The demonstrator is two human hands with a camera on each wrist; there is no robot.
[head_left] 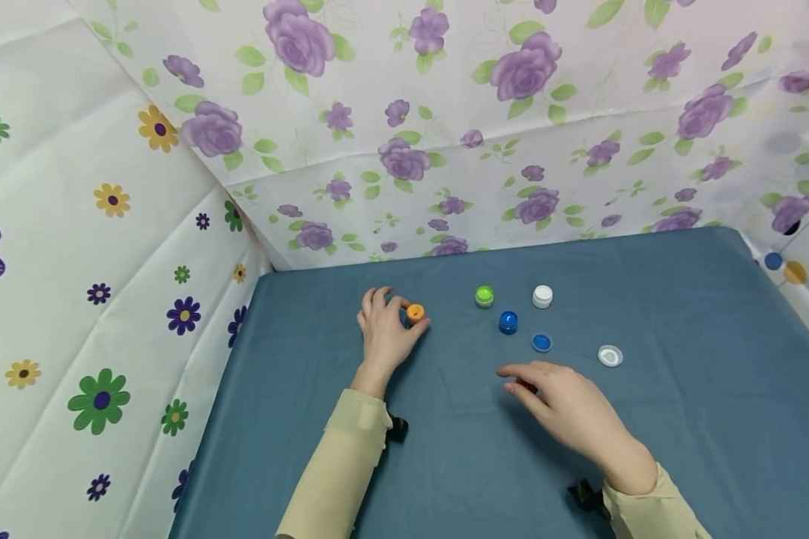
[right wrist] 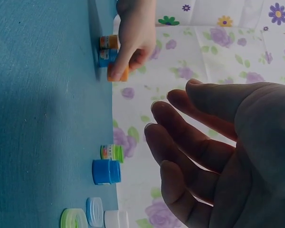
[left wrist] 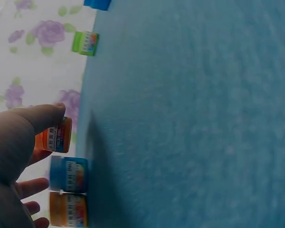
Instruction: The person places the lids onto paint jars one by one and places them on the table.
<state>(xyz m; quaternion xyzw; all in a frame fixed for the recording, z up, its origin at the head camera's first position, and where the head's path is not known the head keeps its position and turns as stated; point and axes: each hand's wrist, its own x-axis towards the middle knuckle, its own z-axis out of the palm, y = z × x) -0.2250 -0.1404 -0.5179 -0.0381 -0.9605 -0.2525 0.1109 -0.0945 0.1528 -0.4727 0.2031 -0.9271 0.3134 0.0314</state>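
My left hand is at the back left of the table, pinching a small orange paint jar between thumb and fingers. In the left wrist view this jar is seen from the side, with a printed label. Beside it stand a blue jar and a second orange jar, close together under the spread other fingers. My right hand hovers over the table at centre right. Its fingers are loosely bent with nothing between them in the right wrist view.
Right of the left hand stand a green jar, a blue jar and a white jar. A blue lid and a whitish lid lie nearer. Flowered cloth hangs along the table's back edge.
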